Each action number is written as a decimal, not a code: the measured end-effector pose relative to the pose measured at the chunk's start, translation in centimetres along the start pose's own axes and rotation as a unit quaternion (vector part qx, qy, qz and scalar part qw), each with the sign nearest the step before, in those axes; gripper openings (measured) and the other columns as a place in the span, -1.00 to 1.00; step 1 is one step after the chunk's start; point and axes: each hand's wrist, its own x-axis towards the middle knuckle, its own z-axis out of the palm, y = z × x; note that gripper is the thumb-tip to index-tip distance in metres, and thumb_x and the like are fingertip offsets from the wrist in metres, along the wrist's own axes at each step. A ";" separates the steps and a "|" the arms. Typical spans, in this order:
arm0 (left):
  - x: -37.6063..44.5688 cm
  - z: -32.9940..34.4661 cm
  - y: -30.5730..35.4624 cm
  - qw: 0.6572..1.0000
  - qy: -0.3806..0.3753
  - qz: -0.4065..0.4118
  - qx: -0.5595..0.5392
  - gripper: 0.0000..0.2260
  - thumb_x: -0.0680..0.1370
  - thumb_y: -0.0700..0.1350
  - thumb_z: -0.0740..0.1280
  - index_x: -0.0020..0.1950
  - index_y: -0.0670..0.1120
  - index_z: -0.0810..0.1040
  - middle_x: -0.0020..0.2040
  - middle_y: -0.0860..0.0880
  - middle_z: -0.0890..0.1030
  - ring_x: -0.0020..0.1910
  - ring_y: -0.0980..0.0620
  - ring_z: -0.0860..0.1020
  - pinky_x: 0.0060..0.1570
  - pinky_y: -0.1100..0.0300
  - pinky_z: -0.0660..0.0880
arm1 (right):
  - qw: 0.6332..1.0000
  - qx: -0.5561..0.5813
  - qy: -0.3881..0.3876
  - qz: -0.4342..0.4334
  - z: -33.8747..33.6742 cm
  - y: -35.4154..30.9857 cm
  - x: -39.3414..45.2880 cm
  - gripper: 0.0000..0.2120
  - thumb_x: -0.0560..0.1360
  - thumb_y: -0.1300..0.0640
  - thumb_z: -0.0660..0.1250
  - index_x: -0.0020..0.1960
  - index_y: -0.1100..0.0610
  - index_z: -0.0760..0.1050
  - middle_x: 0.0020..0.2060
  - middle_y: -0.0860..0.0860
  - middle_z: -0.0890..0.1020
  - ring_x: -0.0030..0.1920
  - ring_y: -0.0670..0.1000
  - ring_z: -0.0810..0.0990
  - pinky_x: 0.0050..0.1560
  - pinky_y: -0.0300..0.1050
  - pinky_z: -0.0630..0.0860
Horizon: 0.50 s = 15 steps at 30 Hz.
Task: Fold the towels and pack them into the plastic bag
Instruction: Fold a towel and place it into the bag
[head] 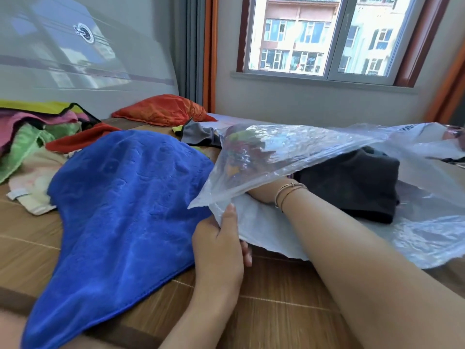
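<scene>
the clear plastic bag (314, 152) lies on its side on the right half of the bed, its mouth facing the person and its upper sheet lifted like a tent. inside it, a folded dark grey towel (352, 182) rests on the bag's lower sheet, and some mixed-coloured cloth (241, 147) shows blurred through the plastic at the far left corner. the left hand (221, 238) pinches the near left edge of the bag's mouth, thumb on top of the plastic and fingers curled beneath it. the right hand (264, 192) reaches inside the bag past the wrist, which wears thin bracelets (289, 192); the fingers are hidden under the crinkled plastic, so i cannot tell whether they are spread or holding anything. just left of the bag a big blue towel (120, 210) is spread unfolded over the brown bed mat (276, 311), its near edge running toward the person. beyond it lie a pale printed cloth (32, 187), a green towel (22, 147), a pink one (30, 120) and a red towel (83, 137) in a loose heap, with an orange pillow (161, 109) and a small grey cloth (198, 133) farther back. a window (324, 39) above the bed shows apartment blocks outside
</scene>
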 end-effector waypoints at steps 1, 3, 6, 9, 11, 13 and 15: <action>0.0 0.0 -0.1 1.000 0.002 -0.003 0.009 -0.67 0.64 -0.11 0.19 -0.27 -0.24 0.42 -0.59 -0.04 0.32 -0.66 0.06 0.31 -0.62 0.26 0.27 | 1.000 0.017 -0.002 0.012 -0.3 -0.1 -0.5 -0.57 0.69 0.11 -0.07 0.53 0.20 0.07 0.52 0.15 0.16 0.47 0.09 0.16 0.46 -0.05 0.00; -0.1 -0.2 -0.1 0.999 0.000 -0.002 0.032 -0.64 0.64 -0.08 0.22 -0.31 -0.22 0.40 -0.59 -0.05 0.34 -0.65 0.05 0.34 -0.58 0.23 0.29 | 1.000 0.012 -0.004 -0.024 0.0 0.0 -1.5 -0.57 0.68 0.03 -0.04 0.50 0.12 0.19 0.48 0.15 0.26 0.35 0.08 0.29 0.43 0.04 0.10; -0.5 -0.6 0.9 0.996 -0.011 0.001 0.088 -0.59 0.56 0.07 0.31 -0.37 -0.17 0.44 -0.56 -0.07 0.44 -0.57 0.04 0.43 -0.44 0.14 0.38 | 0.999 0.039 -0.002 0.004 0.9 0.0 -4.6 -0.51 0.63 -0.13 -0.02 0.54 -0.12 0.07 0.56 0.05 0.04 0.53 0.22 0.01 0.46 0.34 -0.03; -1.7 -2.1 2.2 0.984 0.019 0.050 0.170 -0.65 0.44 0.15 0.42 -0.23 -0.13 0.51 -0.35 -0.03 0.59 -0.33 0.09 0.52 -0.25 0.30 0.41 | 0.991 0.116 0.054 0.036 1.1 -1.5 -9.4 -0.55 0.61 0.01 0.06 0.49 -0.03 0.22 0.52 0.11 0.18 0.50 0.25 0.12 0.45 0.22 0.12; -2.6 -4.4 2.5 0.931 0.047 0.128 0.339 -0.72 0.47 0.09 0.43 -0.02 -0.08 0.52 -0.06 0.03 0.60 -0.02 0.08 0.51 -0.02 0.30 0.39 | 0.972 0.190 0.132 0.046 1.0 -3.1 -12.7 -0.68 0.57 0.14 0.11 0.26 0.10 0.48 0.28 0.08 0.46 0.31 0.16 0.38 0.28 0.02 0.34; -3.6 -7.2 2.8 0.798 0.046 0.143 0.584 -0.63 0.55 0.09 0.31 0.28 -0.04 0.43 0.28 0.01 0.50 0.31 -0.07 0.36 0.32 0.09 0.26 | 0.948 0.247 0.197 0.050 1.0 -5.5 -15.9 -0.76 0.53 0.19 0.17 0.11 0.11 0.55 0.11 0.04 0.53 0.17 0.09 0.43 0.16 -0.05 0.38; -4.3 -9.6 3.6 0.708 0.031 0.084 0.700 -0.60 0.61 0.15 0.17 0.39 0.01 0.37 0.42 0.04 0.40 0.45 -0.09 0.24 0.44 0.02 0.08 | 0.926 0.284 0.244 0.042 0.9 -8.1 -18.7 -0.77 0.48 0.24 0.21 0.08 0.10 0.53 0.04 0.02 0.51 0.12 0.07 0.42 0.16 -0.05 0.38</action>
